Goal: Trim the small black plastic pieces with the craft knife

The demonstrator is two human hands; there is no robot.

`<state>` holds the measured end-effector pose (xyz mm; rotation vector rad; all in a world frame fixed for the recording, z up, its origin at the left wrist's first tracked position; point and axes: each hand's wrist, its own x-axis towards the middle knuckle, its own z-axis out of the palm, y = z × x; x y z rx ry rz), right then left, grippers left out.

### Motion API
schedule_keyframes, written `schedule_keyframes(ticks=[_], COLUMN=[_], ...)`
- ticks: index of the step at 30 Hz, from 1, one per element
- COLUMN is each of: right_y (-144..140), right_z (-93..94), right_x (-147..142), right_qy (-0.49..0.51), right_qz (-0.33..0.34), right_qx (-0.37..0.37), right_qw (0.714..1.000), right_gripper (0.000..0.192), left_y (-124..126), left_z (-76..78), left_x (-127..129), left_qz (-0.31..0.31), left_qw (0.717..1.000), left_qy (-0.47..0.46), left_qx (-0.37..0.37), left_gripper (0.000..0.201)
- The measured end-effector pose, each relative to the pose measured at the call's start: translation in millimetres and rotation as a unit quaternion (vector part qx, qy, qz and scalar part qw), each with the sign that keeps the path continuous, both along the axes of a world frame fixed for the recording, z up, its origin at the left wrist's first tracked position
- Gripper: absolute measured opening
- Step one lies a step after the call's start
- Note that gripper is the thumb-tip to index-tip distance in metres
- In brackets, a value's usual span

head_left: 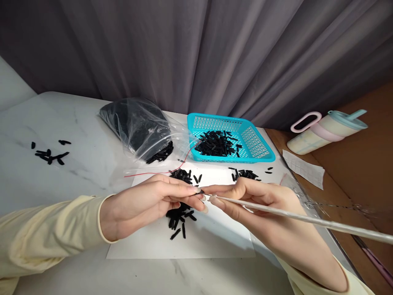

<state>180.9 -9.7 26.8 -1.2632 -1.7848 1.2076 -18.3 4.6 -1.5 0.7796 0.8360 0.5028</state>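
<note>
My left hand (153, 200) is closed, thumb and fingertips pinching a small black strip-like piece (200, 191) that is mostly covered. My right hand (264, 200) meets it fingertip to fingertip. Between its thumb and fingers is the tapered end of a long thin whitish rod (307, 220), which runs out past the right edge of the view. Below the hands, a heap of similar black pieces (176, 217) lies on a white sheet (215, 246). A smaller heap (245, 175) lies behind my right hand.
A clear plastic bag (135, 127) full of black pieces stands at the back. Beside it, a turquoise basket (267, 155) holds more. A red string (147, 173) crosses the table. A lidded cup (325, 133) and paper slip (303, 168) are at right; loose pieces (50, 156) lie left.
</note>
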Motion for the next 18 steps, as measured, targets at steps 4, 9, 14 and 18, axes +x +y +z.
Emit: schedule_keyframes(ticks=[4,9,14,18], right_y=[-0.2,-0.4,-0.6,0.3], right_z=[2.1,1.9,2.2,1.1], right_x=[-0.7,-0.4,0.6,1.6], right_qy=[-0.006,-0.001,-0.012,-0.020], right_qz=[-0.013,-0.011,-0.006,0.009], right_qx=[-0.008,-0.004,0.006,0.018], right_qw=[1.000,1.000,1.000,1.000], right_gripper=[0.023,0.023,0.023,0.023], left_y=[0.5,0.6,0.7,1.3], left_z=[0.4,1.3,1.2,1.0], left_x=[0.0,-0.1,-0.4,0.0], left_qz=[0.000,-0.009,-0.012,-0.013], left_qw=[1.000,1.000,1.000,1.000], left_qy=[0.001,0.008,0.010,0.011], left_qx=[0.002,0.014,0.020,0.025], left_gripper=[0.024,0.025,0.025,0.026])
